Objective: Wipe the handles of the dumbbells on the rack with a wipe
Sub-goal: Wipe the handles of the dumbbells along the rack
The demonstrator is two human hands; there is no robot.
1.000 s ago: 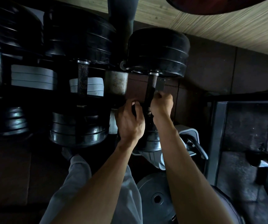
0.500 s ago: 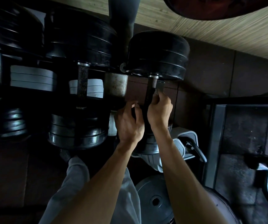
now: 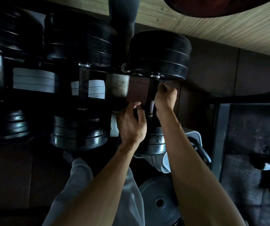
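The rightmost dumbbell (image 3: 159,53) lies on the rack with its knurled handle (image 3: 151,104) pointing toward me. My right hand (image 3: 165,98) grips the upper part of that handle, just under the far weight head. Only a pale edge of the wipe (image 3: 166,82) shows at my fingertips. My left hand (image 3: 131,123) sits just left of the handle's lower end with its fingers curled. Whether they hold anything is hidden in the dark. Two more dumbbells (image 3: 83,85) lie to the left on the rack.
A rack upright (image 3: 123,12) rises between the middle and right dumbbells. A weight plate (image 3: 159,203) lies on the floor below my right arm, beside a grey kettlebell (image 3: 194,144). A dark bench frame (image 3: 220,136) stands to the right. My grey trouser leg (image 3: 80,173) is below.
My right hand has slid up the handle from its lower half toward the far weight head, baring the knurled lower part. My left hand has barely moved.
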